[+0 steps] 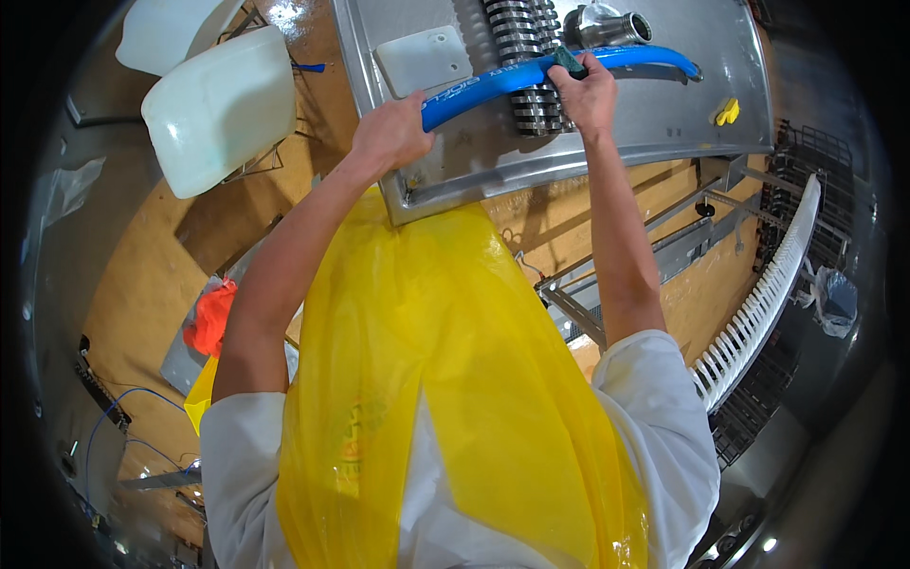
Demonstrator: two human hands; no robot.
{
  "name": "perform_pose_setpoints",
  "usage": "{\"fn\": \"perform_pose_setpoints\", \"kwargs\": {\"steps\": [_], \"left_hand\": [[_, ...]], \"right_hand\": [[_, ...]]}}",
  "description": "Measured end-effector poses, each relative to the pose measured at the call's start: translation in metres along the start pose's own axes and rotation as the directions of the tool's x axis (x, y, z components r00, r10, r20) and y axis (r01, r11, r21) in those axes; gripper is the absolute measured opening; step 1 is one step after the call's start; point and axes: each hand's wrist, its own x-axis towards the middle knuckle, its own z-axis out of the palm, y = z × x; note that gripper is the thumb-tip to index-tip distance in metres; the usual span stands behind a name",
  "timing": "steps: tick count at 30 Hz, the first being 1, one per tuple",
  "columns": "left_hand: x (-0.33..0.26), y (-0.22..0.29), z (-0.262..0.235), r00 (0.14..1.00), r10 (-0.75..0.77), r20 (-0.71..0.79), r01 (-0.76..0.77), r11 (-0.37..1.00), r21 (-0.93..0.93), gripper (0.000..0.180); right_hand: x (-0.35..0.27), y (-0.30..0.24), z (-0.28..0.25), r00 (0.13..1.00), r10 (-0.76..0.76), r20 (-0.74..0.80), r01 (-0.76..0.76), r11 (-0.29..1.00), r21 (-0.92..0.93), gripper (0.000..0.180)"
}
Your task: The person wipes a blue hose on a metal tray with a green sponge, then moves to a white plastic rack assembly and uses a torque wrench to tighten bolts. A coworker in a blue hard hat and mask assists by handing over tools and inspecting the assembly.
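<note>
Our left hand (393, 137) holds the long blue plastic hose (493, 85). Right of that grip, our right hand (588, 93) pinches a small green pad (569, 63) against it, over the flat grey metal table (697, 119). We can't tell what's done or left.

Left fingers (418, 140) hold hose (483, 89); right fingers (594, 66), green pad (569, 62).

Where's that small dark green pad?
In the head view, upper area right of centre, the small dark green pad is in the bare right hand, against the glossy blue curved tube.
</note>
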Motion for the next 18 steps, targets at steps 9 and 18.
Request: {"fn": "perform_pose_setpoints", "kwargs": {"steps": [9, 18], "left_hand": [[-0.002, 0.001, -0.001, 1.000, -0.006, 0.000, 0.006, 1.000, 0.005, 0.062], [-0.001, -0.005, 0.006, 0.998, 0.026, -0.051, -0.026, 1.000, 0.001, 0.061]], "right_hand": [[0.024, -0.015, -0.016, 0.995, 0.058, -0.081, -0.080, 0.953, -0.293, 0.034], [0.000, -0.021, 0.007, 0.998, 0.053, -0.046, -0.060, 0.987, -0.149, 0.035]]}}
